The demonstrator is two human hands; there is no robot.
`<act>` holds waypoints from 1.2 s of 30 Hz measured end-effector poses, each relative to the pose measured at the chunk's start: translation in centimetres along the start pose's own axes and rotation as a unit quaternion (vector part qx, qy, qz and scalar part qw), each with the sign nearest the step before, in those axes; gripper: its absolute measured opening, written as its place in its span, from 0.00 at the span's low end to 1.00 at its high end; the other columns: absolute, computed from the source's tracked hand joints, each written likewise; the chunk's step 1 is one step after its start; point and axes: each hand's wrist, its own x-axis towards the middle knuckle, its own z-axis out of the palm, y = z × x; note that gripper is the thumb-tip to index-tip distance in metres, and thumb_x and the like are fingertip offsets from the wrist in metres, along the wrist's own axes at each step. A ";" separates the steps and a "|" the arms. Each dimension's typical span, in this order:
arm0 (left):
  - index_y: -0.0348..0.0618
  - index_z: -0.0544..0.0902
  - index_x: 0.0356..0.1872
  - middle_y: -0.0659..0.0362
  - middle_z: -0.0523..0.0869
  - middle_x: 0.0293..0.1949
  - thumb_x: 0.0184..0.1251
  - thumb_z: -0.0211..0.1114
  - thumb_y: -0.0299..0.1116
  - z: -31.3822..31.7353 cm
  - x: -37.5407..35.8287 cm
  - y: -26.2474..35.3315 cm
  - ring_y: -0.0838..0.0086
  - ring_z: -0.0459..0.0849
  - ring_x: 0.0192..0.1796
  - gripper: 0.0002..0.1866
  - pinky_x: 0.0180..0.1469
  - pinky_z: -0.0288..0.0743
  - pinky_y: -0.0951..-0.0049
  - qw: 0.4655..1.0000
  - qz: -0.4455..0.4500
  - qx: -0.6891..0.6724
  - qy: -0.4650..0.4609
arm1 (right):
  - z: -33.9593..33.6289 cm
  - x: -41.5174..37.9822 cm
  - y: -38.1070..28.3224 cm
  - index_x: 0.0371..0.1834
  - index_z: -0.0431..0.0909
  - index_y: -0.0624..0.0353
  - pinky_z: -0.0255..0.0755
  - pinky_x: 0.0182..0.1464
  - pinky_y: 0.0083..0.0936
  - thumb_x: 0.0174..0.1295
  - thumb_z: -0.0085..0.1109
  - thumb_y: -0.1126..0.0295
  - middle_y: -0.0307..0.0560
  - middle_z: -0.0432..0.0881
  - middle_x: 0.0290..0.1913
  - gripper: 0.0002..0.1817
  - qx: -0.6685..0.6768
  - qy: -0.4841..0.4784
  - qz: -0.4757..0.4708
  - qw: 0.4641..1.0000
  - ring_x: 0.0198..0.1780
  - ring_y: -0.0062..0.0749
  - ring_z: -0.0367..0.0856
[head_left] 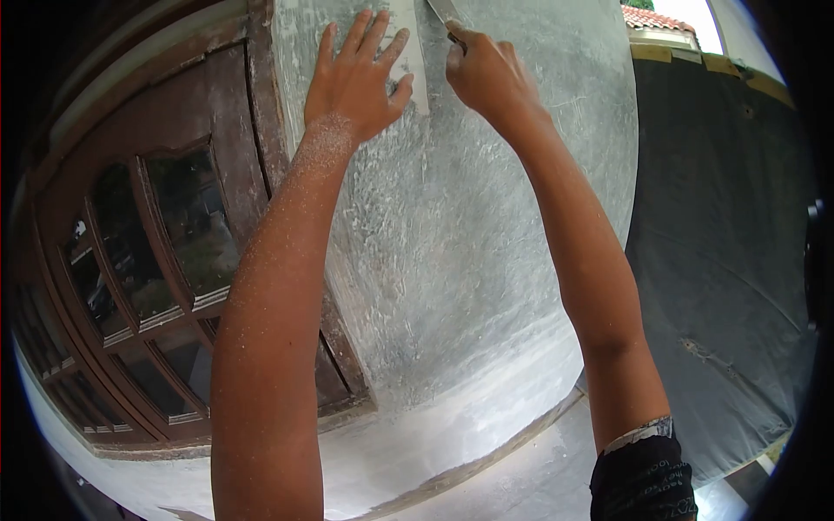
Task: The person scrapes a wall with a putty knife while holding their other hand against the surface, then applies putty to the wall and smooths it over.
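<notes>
**Two hands high on a grey plastered pier, one blade at work**

Head view: two bare arms reach up, and there is one tool, one plastered pier, one wooden window frame and one dark sheet.

The left hand (354, 82) lies flat against the pier (486, 226) near its left edge, fingers spread apart and pointing up, thumb angled out to the right. White dust coats the wrist and the forearm below it. The arm runs nearly straight up from the bottom of the view.

The right hand (485, 71) is closed around the handle of a scraper (443, 10), fingers curled together and clamped on it. The blade slants up and left and meets the plaster at the top edge of the view, just right of a paler scraped strip (415, 61) that lies between the two hands. The right forearm slopes down to the right, with a dark patterned sleeve (645, 473) at the upper arm.

The window frame (156, 252), with several glass panes, borders the pier's left edge. The dark sheet (721, 260) hangs beyond its right edge. Below the hands the plaster is bare down to a pale ledge (452, 434).
</notes>
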 end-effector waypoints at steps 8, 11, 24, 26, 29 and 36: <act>0.69 0.63 0.81 0.64 0.57 0.84 0.78 0.52 0.55 2.2 -0.1 0.0 0.71 0.50 0.85 0.32 0.86 0.38 0.50 0.984 -0.011 0.178 0.026 | -0.5 -0.9 0.4 0.69 0.81 0.51 0.83 0.49 0.48 0.70 0.50 0.64 0.66 0.89 0.46 0.24 -0.025 -0.006 -0.017 1.000 0.43 0.61 0.90; 0.70 0.63 0.81 0.65 0.56 0.84 0.78 0.52 0.55 1.9 -0.1 0.1 0.71 0.50 0.85 0.32 0.86 0.38 0.51 0.983 -0.016 0.179 0.018 | -1.1 0.4 -0.6 0.69 0.81 0.52 0.83 0.49 0.49 0.70 0.50 0.65 0.68 0.89 0.46 0.25 -0.009 -0.011 0.007 1.000 0.43 0.60 0.90; 0.70 0.62 0.81 0.65 0.56 0.84 0.79 0.51 0.54 2.1 -0.2 0.0 0.71 0.49 0.85 0.31 0.86 0.39 0.52 0.984 -0.012 0.176 0.018 | -1.2 1.9 -0.3 0.67 0.82 0.52 0.84 0.49 0.48 0.69 0.51 0.67 0.67 0.89 0.44 0.24 -0.003 -0.005 -0.012 1.000 0.43 0.62 0.90; 0.70 0.62 0.81 0.65 0.56 0.84 0.79 0.51 0.54 2.1 -0.2 0.0 0.71 0.50 0.85 0.32 0.86 0.39 0.52 0.984 -0.011 0.178 0.014 | -1.6 1.8 -0.6 0.67 0.82 0.52 0.84 0.49 0.48 0.69 0.50 0.67 0.67 0.89 0.45 0.24 -0.022 -0.021 -0.007 1.000 0.43 0.61 0.90; 0.70 0.63 0.81 0.65 0.56 0.84 0.79 0.52 0.54 2.1 -0.3 0.0 0.71 0.50 0.85 0.32 0.86 0.39 0.52 0.985 -0.012 0.173 0.016 | -1.2 -0.4 -0.1 0.67 0.82 0.52 0.84 0.49 0.48 0.69 0.51 0.67 0.68 0.89 0.45 0.24 -0.033 -0.028 -0.004 0.999 0.44 0.61 0.90; 0.69 0.64 0.81 0.64 0.57 0.84 0.78 0.53 0.54 2.4 -0.2 -0.2 0.70 0.50 0.85 0.31 0.86 0.39 0.51 0.986 -0.004 0.167 0.029 | -1.0 1.5 0.0 0.68 0.82 0.51 0.84 0.49 0.47 0.68 0.51 0.66 0.68 0.89 0.45 0.25 -0.007 0.004 -0.020 1.000 0.44 0.60 0.90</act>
